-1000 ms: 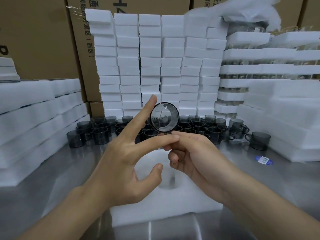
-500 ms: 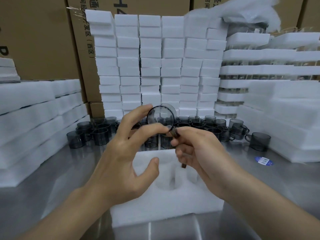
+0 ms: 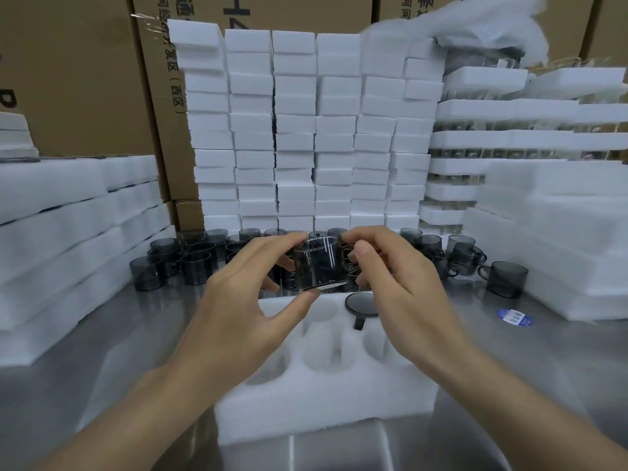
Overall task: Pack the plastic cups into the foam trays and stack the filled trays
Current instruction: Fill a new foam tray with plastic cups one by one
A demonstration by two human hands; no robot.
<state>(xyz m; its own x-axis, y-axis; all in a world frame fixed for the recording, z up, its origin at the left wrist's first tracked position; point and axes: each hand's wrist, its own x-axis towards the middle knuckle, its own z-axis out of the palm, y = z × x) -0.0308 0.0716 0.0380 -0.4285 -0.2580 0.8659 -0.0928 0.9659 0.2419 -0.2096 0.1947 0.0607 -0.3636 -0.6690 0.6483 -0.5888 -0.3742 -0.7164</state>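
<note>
Both hands hold one smoky grey cup (image 3: 317, 263) in the air, just above the far edge of the foam tray (image 3: 323, 406). The cup stands close to upright: its long axis runs up and down, with the top leaning a little to the left, and its curved side wall faces the person. I cannot tell which end is the open one. Its handle seems to be on the right side, mostly hidden under fingers.

The left hand (image 3: 244, 300) pinches the cup from the left, with the forefinger curled over the top edge and the thumb under the bottom edge. The right hand (image 3: 397, 294) grips the right side, its fingers curled round the wall and handle and its thumb against the wall.

The foam tray lies on the metal table (image 3: 102, 334) right in front of the person, its round holes facing up. A second cup (image 3: 362, 304) sits in the far right hole. Only its dark round top and the stub of its handle show, and the handle points toward the person.

Loose cups (image 3: 190, 260) crowd the table behind the tray, and a single cup (image 3: 506, 278) stands apart on the right near a blue sticker (image 3: 515, 317). Foam blocks (image 3: 306, 130) are piled high at the back, foam sheets (image 3: 68, 232) on the left, filled trays (image 3: 509, 137) on the right, and cardboard boxes (image 3: 85, 79) behind all
</note>
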